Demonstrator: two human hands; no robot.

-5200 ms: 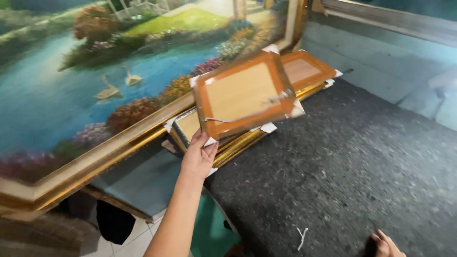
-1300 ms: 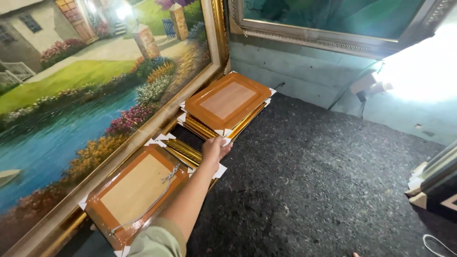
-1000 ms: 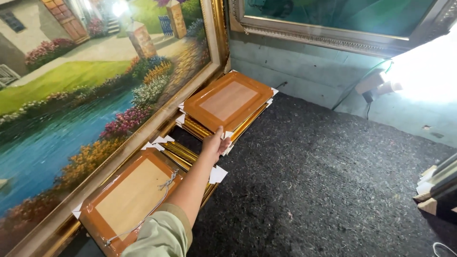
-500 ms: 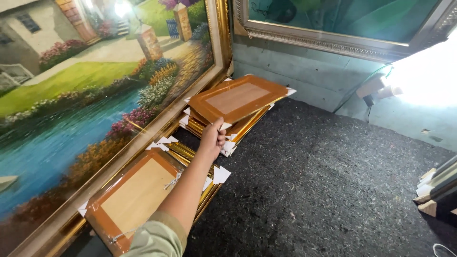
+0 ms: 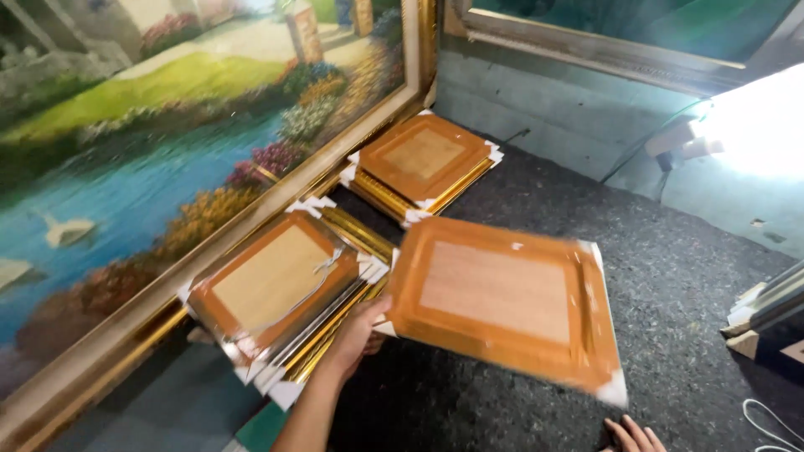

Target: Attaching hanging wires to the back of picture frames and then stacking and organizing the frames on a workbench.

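Head cam: left grip [image 5: 358, 331] clasps orange frame [image 5: 502, 297] corner, right grip [image 5: 632, 435] state unclear.

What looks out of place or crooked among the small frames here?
One orange-backed frame is off the stacks, held tilted above the dark mat by the left hand. The near stack lies skewed against the far stack.

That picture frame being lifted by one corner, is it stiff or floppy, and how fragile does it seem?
Probably stiff: the frame stays flat though the left hand grips only one corner. Likely light for its size, since one hand carries it. Possibly easy to chip: its corners wear white protectors, and it may twist in so small a grip.
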